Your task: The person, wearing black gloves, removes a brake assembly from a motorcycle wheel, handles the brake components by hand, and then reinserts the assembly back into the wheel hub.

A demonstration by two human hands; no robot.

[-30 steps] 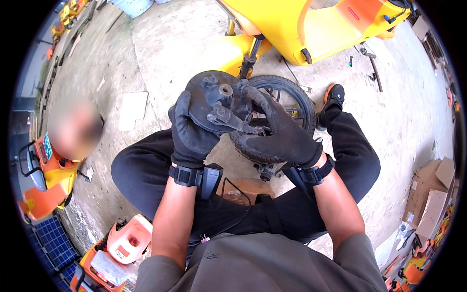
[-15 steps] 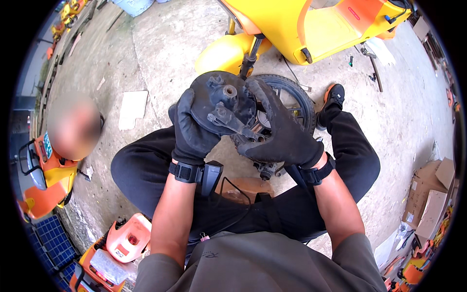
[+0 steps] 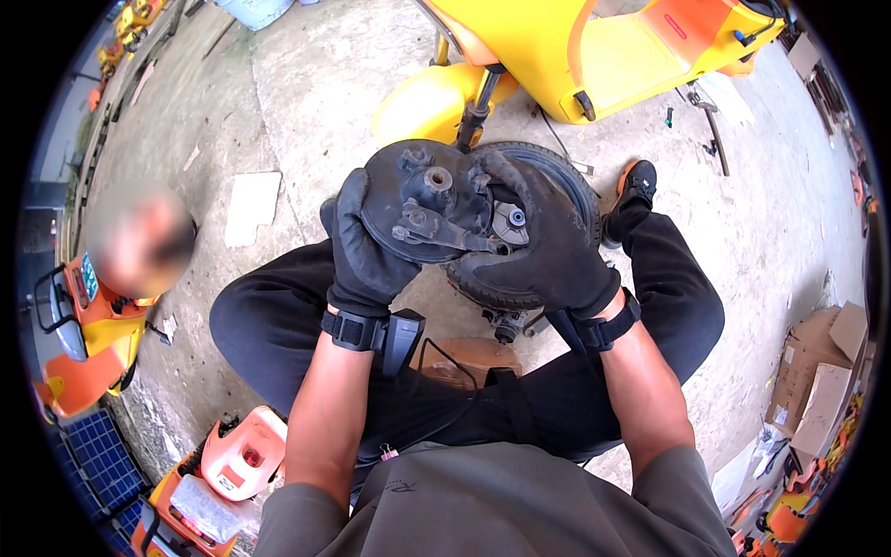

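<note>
Gripping a dusty black disc (image 3: pixel 390 190) with a hollow hub (image 3: pixel 436 191), left fingers (image 3: pixel 351 204) and right fingers (image 3: pixel 515 176) flank it.

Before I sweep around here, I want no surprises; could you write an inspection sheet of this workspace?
Surface: stained concrete floor.
Job's things: round black part with a lever, held up; wheel partly hidden behind.
Clutter: white sheet left, open cardboard box right.
Hands: gloved left hand grips the part's left edge; gloved right hand its right side.
Cables: thin black cable by the trousers.
Surroundings: yellow scooter ahead.
</note>
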